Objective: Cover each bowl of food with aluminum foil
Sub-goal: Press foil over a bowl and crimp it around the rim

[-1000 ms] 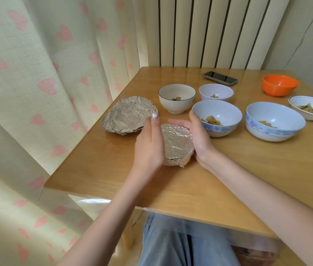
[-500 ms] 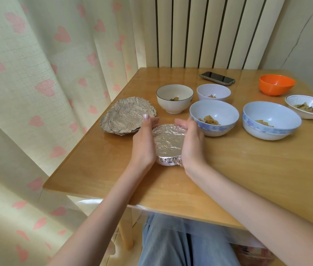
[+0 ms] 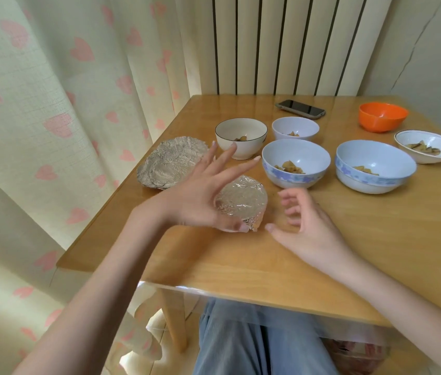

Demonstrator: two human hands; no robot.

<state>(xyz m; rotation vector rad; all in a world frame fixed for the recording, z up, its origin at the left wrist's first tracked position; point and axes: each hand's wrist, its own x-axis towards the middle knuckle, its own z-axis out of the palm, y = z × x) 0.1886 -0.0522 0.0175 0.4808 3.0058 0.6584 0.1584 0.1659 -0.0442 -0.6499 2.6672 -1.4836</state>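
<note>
Head view: foil-wrapped bowl between two loose hands

Head camera, looking down on a smooth, honey-coloured wooden table [image 3: 322,255]. Near the front edge, a small round bowl sealed in crinkled, shiny aluminium foil [image 3: 242,200], its foil top pulled flat and pleated down the sides. Left hand [image 3: 200,201] raised against that bowl's left side, fingers straight and fanned out, gripping nothing; thumb low by the foil's front fold, contact unclear. Right hand [image 3: 308,226] just right of the bowl, apart from it, fingers loosely curled and holding nothing.

Behind left, a wide shallow dish under dull, heavily wrinkled foil [image 3: 170,163]. Further back, uncovered and holding brownish chunks: a glossy cream bowl with a dark rim line [image 3: 241,138], a small pale lilac bowl [image 3: 295,128], two round light-blue bowls with flowered bands [image 3: 296,163] [image 3: 375,167], and a shallow white dish with a thin rim line [image 3: 429,146]. At the far edge, a matte orange plastic bowl [image 3: 383,116] and a flat dark smartphone [image 3: 300,109].
</note>
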